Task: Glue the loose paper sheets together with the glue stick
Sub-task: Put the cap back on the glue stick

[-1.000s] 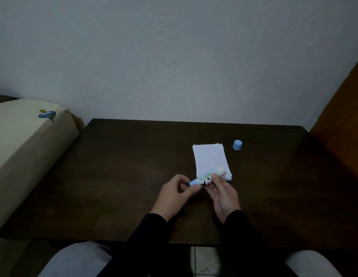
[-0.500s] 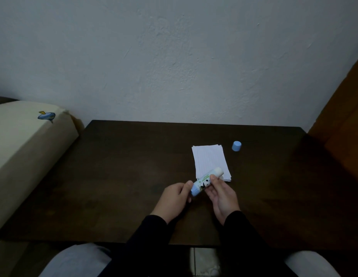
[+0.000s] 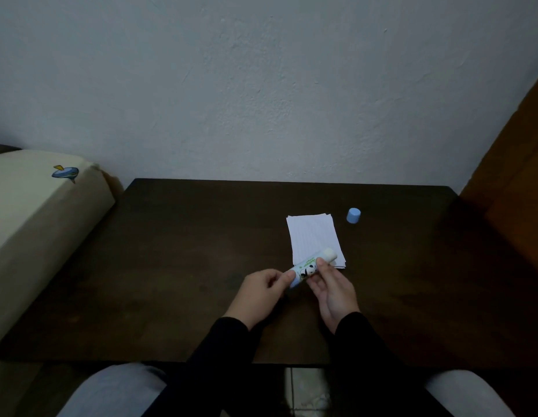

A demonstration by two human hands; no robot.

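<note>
Two hands share the glue stick [image 3: 309, 267] just in front of the paper stack [image 3: 315, 239], the landmark for everything here. The right hand [image 3: 332, 291] pinches the printed barrel between thumb and fingers, and the left hand [image 3: 263, 288] has its fingertips closed on the blue base end, the end farthest from the stack. The exposed pale glue tip points up and away, overlapping the stack's near right corner in this view; whether it touches the top sheet or hovers above it cannot be told.

Several things could go wrong from here, as I judge it. If the left fingers are twisting the base, too much glue may be wound out, and a long soft column can smear or snap when pressed on paper. The sheets lie loose and slightly fanned, with nothing holding them down; a stroke of the tip could drag the top sheet, crumple its corner, or push the stack askew on the dark table [image 3: 201, 266]. Glue running past an edge would stick paper to wood. The blue cap [image 3: 353, 215] stands just beyond the stack's far right corner, near enough for a sweeping wrist to knock it away.

Relative to the grip, the stack lies directly beyond the right fingertips, slightly to their right, within easy reach.
</note>
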